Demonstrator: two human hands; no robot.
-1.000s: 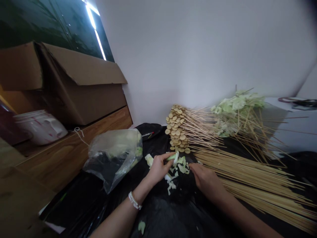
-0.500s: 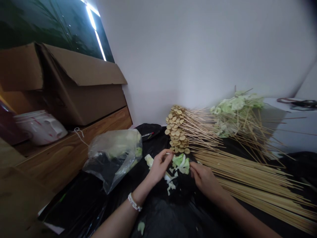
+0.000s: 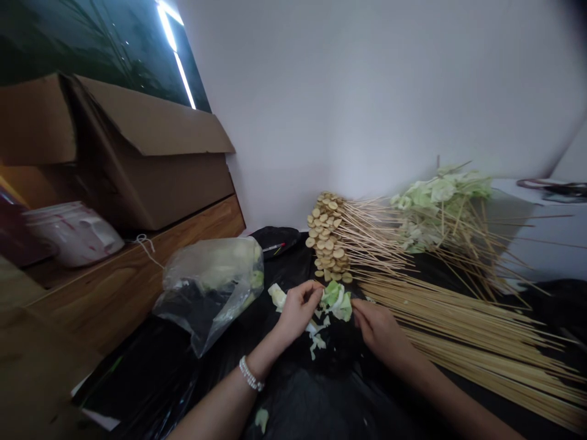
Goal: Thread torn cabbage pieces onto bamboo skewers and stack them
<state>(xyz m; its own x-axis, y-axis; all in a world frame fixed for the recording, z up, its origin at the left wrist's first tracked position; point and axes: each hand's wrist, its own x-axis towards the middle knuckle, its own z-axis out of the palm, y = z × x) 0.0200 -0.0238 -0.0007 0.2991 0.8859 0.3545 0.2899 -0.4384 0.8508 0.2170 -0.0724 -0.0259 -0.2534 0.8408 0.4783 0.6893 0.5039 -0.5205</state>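
Note:
A pale green cabbage leaf (image 3: 338,301), folded and crumpled, is between my two hands above a black plastic sheet (image 3: 316,391). My left hand (image 3: 298,311) is closed, pinching the leaf's left edge. On the other side my right hand (image 3: 378,330) is also closed, its fingertips pressed together at the leaf's right edge; what is inside that pinch is hidden. White cabbage scraps (image 3: 316,339) lie on the plastic under the leaf, and a thicker pale piece (image 3: 276,296) rests beside my left hand.
Skewers tipped with round tan slices (image 3: 326,238) are stacked ahead. Loose bamboo skewers (image 3: 458,324) lie at right, with skewered cabbage leaves (image 3: 440,195) behind. A clear bag of cabbage (image 3: 211,281) sits left, near a cardboard box (image 3: 169,183) and a white jug (image 3: 73,235).
My left fingers have closed in on the leaf's left edge, and the leaf has folded a little more. My right hand has hardly moved.

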